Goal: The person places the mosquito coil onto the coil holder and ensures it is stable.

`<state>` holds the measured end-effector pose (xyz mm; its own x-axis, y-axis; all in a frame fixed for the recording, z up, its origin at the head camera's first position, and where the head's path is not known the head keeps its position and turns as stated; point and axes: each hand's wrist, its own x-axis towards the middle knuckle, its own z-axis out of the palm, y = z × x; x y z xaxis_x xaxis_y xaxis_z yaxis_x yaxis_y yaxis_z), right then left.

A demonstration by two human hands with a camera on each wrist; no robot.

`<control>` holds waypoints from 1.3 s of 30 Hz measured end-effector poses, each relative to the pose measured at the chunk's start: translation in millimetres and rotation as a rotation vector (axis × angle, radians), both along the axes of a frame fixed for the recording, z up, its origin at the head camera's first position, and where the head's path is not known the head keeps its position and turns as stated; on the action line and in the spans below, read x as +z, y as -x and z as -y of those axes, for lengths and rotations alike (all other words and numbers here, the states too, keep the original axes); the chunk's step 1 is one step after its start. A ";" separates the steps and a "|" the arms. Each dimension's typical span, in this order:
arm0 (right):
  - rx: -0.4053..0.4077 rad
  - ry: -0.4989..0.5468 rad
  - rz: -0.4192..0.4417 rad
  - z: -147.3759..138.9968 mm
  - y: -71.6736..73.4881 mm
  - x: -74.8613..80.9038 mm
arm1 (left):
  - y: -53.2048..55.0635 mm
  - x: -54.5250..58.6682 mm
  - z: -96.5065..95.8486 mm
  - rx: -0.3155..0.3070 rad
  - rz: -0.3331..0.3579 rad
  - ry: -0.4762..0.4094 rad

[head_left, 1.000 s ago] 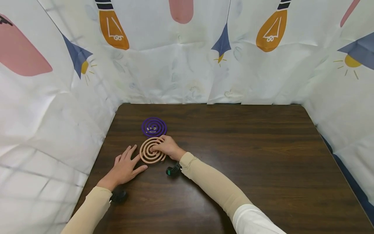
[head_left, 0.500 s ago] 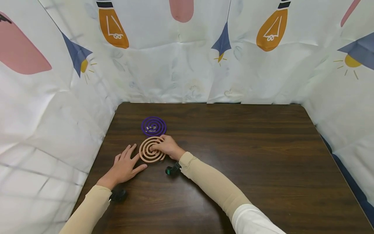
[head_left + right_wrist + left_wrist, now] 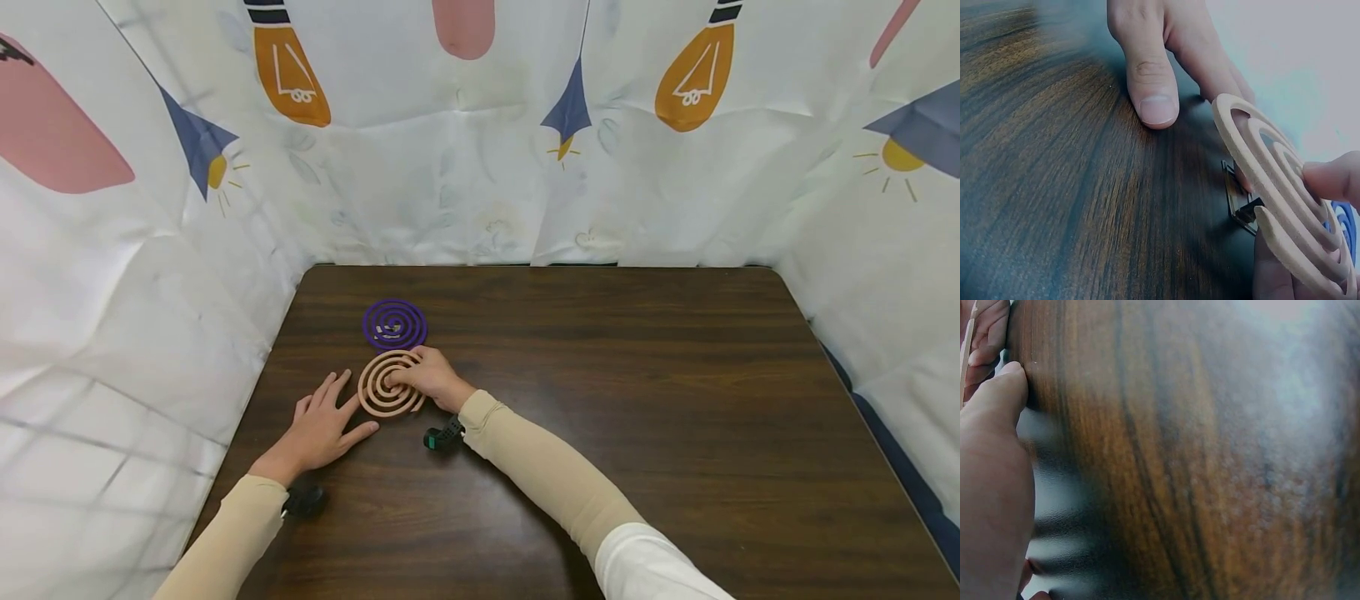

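Observation:
My right hand (image 3: 438, 379) pinches a beige mosquito coil (image 3: 1241, 150) near its middle, thumb on the upper face and fingers underneath. In the right wrist view the coil is tilted, raised above the table over a small metal stand (image 3: 1247, 210). My left hand (image 3: 315, 429) lies with fingers spread on the table, left of the coil. Its index fingertip reaches the coil's left edge; whether it touches the coil or the stand cannot be told. Just behind is a purple mosquito coil (image 3: 395, 322), with pale metallic bits showing through its gaps.
The dark wooden table (image 3: 600, 400) stretches far to the right. Printed white cloth (image 3: 480, 192) surrounds its back and sides. A black wrist camera (image 3: 444, 437) sits by the right wrist, and another wrist camera (image 3: 303, 502) by the left.

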<state>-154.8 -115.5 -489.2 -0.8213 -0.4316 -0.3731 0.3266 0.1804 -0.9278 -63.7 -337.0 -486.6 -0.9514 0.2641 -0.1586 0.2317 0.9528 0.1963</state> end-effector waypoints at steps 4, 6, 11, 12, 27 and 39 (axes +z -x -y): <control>-0.003 -0.003 -0.007 1.1 0.4 -1.0 | -0.2 -0.1 -0.3 0.003 -0.001 -0.002; -0.002 -0.002 -0.005 1.1 0.6 -1.0 | -0.4 0.5 -0.6 0.005 0.001 -0.005; 0.001 -0.006 0.001 0.8 0.3 0.8 | -1.1 2.0 -1.3 0.008 0.008 -0.007; 0.000 -0.007 0.001 0.9 0.3 1.3 | -1.1 2.0 -1.4 0.008 0.008 -0.007; 0.012 0.009 -0.008 -0.2 1.1 -0.9 | -0.1 -0.7 -0.3 0.009 0.006 -0.007; 0.019 0.010 -0.005 -0.7 1.9 -3.1 | -1.0 -1.0 0.6 0.011 0.007 -0.004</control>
<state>-156.8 -114.8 -492.3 -0.8148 -0.4508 -0.3646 0.3187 0.1772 -0.9312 -62.7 -337.5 -487.6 -0.9531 0.2543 -0.1641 0.2198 0.9544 0.2021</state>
